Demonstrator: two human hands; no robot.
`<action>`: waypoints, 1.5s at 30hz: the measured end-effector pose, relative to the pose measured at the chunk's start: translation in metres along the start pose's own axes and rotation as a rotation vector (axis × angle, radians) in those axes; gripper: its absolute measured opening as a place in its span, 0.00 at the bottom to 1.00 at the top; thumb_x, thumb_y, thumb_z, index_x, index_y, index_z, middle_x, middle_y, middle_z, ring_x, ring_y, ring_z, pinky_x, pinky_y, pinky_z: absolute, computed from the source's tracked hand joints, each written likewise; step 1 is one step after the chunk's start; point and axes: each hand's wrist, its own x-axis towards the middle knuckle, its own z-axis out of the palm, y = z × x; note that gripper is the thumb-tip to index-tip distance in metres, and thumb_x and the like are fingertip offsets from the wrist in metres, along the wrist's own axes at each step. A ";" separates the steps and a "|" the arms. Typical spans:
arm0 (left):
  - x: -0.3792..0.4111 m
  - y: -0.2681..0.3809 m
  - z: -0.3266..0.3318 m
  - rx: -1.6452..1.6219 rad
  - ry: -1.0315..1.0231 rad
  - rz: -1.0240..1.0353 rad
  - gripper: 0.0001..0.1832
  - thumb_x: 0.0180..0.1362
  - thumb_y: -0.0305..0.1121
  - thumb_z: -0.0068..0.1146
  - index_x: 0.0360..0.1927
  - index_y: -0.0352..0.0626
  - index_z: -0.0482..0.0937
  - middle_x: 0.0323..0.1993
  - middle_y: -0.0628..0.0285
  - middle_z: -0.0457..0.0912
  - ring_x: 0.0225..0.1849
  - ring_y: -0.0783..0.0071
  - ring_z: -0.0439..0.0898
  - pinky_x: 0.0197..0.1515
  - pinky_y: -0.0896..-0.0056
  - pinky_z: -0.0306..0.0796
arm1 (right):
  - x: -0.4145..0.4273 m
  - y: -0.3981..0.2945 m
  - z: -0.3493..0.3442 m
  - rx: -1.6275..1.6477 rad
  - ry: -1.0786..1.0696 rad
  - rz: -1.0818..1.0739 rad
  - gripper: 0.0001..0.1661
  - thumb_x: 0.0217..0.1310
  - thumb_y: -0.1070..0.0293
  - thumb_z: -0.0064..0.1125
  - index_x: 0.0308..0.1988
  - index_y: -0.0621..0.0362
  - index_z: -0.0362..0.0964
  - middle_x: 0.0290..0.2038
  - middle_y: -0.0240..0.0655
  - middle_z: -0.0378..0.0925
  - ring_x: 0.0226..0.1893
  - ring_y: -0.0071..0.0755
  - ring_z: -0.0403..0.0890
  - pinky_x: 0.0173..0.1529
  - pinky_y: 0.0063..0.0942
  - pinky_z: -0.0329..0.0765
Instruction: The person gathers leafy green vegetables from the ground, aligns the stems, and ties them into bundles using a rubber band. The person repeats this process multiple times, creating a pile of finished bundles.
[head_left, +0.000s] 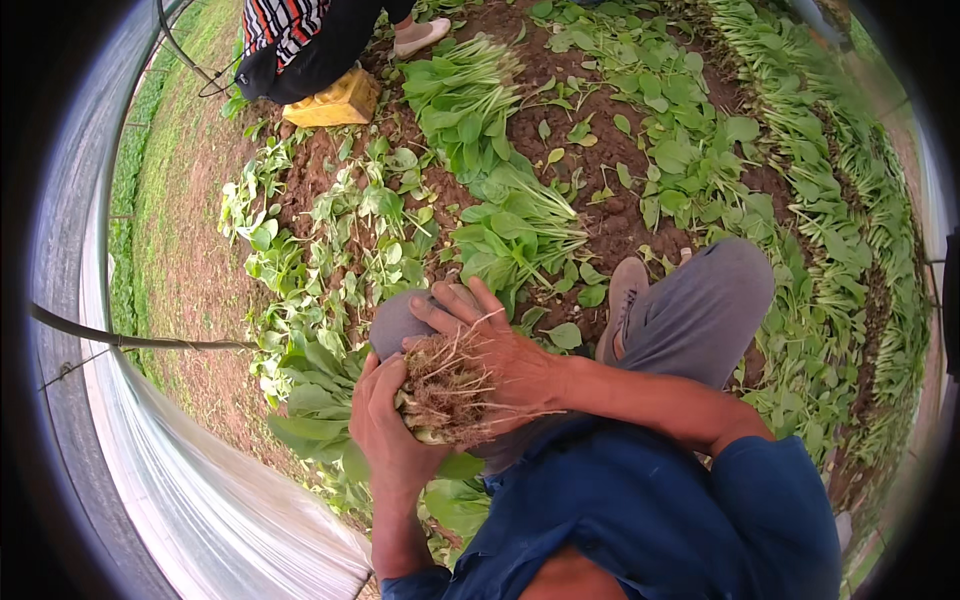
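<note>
My left hand (394, 420) is wrapped around a bunch of leafy greens (319, 405), whose leaves spread out to the left. Its bundled roots (450, 390), brown with soil and stringy, face up toward me. Against the far right side of these roots lies my right hand (506, 356), its fingers extended and slightly apart. Some root strands cross in front of it, and its palm is hidden. Both hands are above my lap, close to my bent left knee (401, 322).
Cut greens lie in piles (517, 225) on brown soil ahead. Long rows of greens (825, 195) run along the right. Another person sits on a yellow crate (334, 101) at upper left. Plastic sheeting (225, 495) and a hoop pole (180, 343) border the left side.
</note>
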 end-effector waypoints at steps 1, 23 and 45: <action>0.010 0.004 0.006 0.095 -0.018 0.072 0.42 0.45 0.38 0.82 0.63 0.40 0.71 0.53 0.48 0.83 0.51 0.44 0.84 0.56 0.48 0.77 | -0.009 0.007 -0.006 -0.057 -0.006 0.039 0.70 0.51 0.26 0.69 0.80 0.52 0.51 0.82 0.47 0.49 0.83 0.60 0.43 0.82 0.62 0.30; -0.025 -0.023 0.030 0.217 0.064 -0.058 0.52 0.46 0.35 0.82 0.73 0.34 0.64 0.60 0.46 0.80 0.55 0.48 0.85 0.61 0.51 0.80 | -0.419 0.163 -0.081 -0.641 0.185 1.423 0.17 0.67 0.60 0.61 0.50 0.56 0.81 0.39 0.48 0.86 0.38 0.56 0.88 0.42 0.49 0.84; 0.015 0.020 0.039 0.312 -0.087 -0.016 0.53 0.38 0.51 0.87 0.66 0.42 0.71 0.40 0.50 0.85 0.38 0.40 0.82 0.42 0.43 0.77 | -0.438 0.240 -0.066 -0.733 -0.154 1.439 0.11 0.61 0.59 0.60 0.34 0.50 0.85 0.33 0.41 0.88 0.36 0.49 0.90 0.35 0.47 0.85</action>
